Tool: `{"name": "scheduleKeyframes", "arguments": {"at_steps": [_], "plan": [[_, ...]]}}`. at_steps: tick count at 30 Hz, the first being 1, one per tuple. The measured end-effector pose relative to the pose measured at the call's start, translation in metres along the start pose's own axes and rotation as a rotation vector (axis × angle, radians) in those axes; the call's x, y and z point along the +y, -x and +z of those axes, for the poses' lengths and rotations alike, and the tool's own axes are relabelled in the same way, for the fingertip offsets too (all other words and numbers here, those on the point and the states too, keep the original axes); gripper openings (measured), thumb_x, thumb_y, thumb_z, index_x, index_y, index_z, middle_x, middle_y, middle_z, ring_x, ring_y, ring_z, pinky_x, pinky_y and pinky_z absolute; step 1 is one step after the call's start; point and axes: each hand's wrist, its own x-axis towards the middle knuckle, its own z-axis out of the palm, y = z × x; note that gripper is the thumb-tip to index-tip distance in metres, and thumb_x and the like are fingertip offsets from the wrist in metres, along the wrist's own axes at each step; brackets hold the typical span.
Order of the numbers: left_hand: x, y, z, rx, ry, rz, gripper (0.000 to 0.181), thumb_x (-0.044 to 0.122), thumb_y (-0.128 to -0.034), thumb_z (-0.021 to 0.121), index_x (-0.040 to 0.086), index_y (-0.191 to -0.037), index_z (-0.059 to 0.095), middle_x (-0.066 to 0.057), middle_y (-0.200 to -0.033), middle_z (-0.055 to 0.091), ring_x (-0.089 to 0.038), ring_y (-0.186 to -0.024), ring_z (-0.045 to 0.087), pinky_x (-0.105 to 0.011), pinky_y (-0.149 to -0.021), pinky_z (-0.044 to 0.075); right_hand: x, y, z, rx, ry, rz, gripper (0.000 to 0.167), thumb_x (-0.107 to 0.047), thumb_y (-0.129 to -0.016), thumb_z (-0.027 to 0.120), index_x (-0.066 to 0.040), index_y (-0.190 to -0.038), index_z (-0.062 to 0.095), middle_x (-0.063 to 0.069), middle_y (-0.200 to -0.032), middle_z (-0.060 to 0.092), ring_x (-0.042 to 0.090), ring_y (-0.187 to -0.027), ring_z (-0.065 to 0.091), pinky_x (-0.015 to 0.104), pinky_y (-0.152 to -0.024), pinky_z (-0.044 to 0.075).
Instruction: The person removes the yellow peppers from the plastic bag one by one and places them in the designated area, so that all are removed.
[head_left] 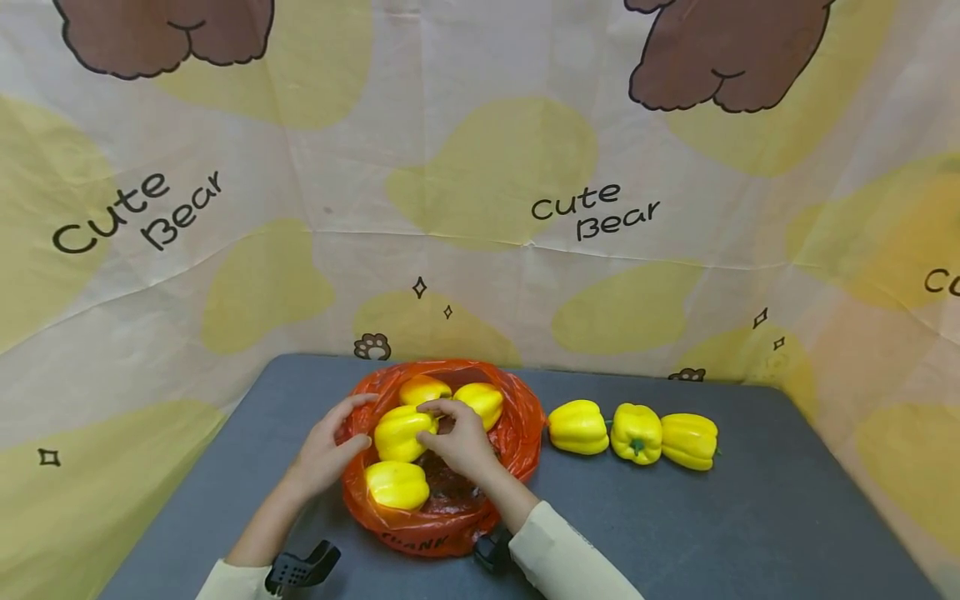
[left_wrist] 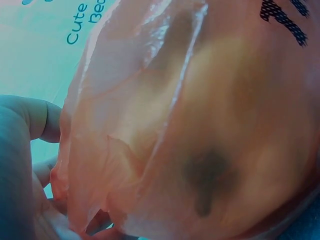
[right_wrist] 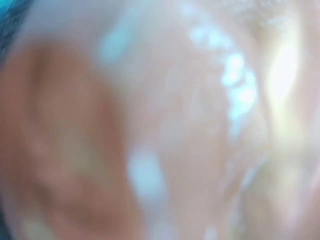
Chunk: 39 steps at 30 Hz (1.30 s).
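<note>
Near the worktop (head_left: 750, 517)'s back edge, one red bag (head_left: 527, 425) holds four yellow peppers (head_left: 397, 486); the right hand (head_left: 467, 446) pinches one pepper (head_left: 401, 433), long axis running left-right. The left hand (head_left: 330, 450), fingers parted, touches the bag. Rightward, three peppers (head_left: 636, 433) line up, the middle stem facing the front edge.

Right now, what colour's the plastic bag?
The bag is orange-red, with dark lettering on its near side; shows best in the head view.
</note>
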Motion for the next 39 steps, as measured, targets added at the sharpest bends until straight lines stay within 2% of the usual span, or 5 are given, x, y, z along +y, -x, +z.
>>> {"name": "scheduleKeyframes", "arguments": {"at_steps": [13, 19, 24, 34, 39], "plan": [[0.000, -0.001, 0.000, -0.008, 0.027, 0.019, 0.049, 0.002, -0.0877, 0.055, 0.007, -0.136, 0.048, -0.021, -0.135, 0.050, -0.033, -0.103, 0.058, -0.022, -0.076, 0.053, -0.011, 0.009, -0.017, 0.038, 0.047, -0.029, 0.029, -0.014, -0.082, 0.074, -0.020, -0.110, 0.070, 0.003, -0.103, 0.057, 0.026, -0.095, 0.055, 0.024, -0.071, 0.051], [0.001, -0.001, -0.002, 0.009, 0.007, 0.020, 0.048, 0.004, -0.0881, 0.056, 0.009, -0.135, 0.049, -0.020, -0.127, 0.055, -0.017, -0.089, 0.058, -0.024, -0.071, 0.052, -0.016, 0.015, -0.025, 0.051, 0.005, -0.026, 0.030, -0.017, -0.083, 0.073, -0.022, -0.113, 0.069, 0.005, -0.112, 0.058, 0.021, -0.087, 0.058, 0.026, -0.068, 0.053], [0.001, 0.000, -0.002, -0.012, 0.055, -0.010, 0.048, 0.004, -0.0897, 0.055, 0.009, -0.137, 0.047, -0.021, -0.131, 0.053, -0.029, -0.097, 0.061, -0.023, -0.073, 0.054, -0.019, 0.020, -0.033, 0.058, -0.061, -0.007, 0.030, -0.019, -0.083, 0.073, -0.024, -0.113, 0.069, 0.007, -0.114, 0.057, 0.023, -0.078, 0.061, 0.028, -0.063, 0.054], [0.003, 0.001, -0.004, -0.015, 0.068, -0.010, 0.047, 0.004, -0.0904, 0.053, 0.009, -0.137, 0.046, -0.022, -0.127, 0.056, -0.029, -0.096, 0.062, -0.024, -0.072, 0.055, -0.059, 0.045, -0.057, 0.060, -0.081, -0.038, 0.033, -0.008, -0.085, 0.069, -0.008, -0.118, 0.067, 0.015, -0.116, 0.060, 0.031, -0.085, 0.063, 0.028, -0.064, 0.055], [0.002, 0.001, -0.004, -0.017, 0.063, 0.006, 0.048, 0.004, -0.0902, 0.053, 0.009, -0.137, 0.046, -0.023, -0.125, 0.058, -0.027, -0.095, 0.063, -0.024, -0.071, 0.055, -0.053, 0.048, -0.065, 0.084, -0.086, -0.042, 0.034, -0.007, -0.084, 0.070, -0.009, -0.118, 0.066, 0.016, -0.115, 0.061, 0.030, -0.083, 0.065, 0.025, -0.062, 0.054]]}}
